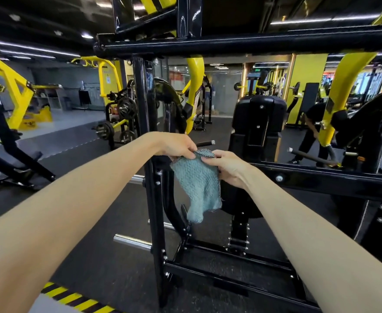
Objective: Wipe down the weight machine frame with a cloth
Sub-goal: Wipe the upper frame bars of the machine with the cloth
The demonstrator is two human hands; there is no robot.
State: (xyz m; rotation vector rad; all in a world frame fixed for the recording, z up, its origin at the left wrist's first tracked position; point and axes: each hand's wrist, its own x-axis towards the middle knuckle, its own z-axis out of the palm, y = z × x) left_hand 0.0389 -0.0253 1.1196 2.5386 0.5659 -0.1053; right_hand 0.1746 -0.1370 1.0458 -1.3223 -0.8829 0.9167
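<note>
Left hand [176, 146] and right hand [227, 166] each pinched a top corner of the teal cloth [197, 186], which hung free just before the black machine frame [150, 199], clear of its upright.

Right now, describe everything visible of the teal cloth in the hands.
The teal, nubbly-textured cloth, microfibre by its look, has a dark stitched edging. It hangs limp, pinched along its top edge by the left hand and the right hand, in front of the black metal machine frame; contact with the frame cannot be told.
</note>
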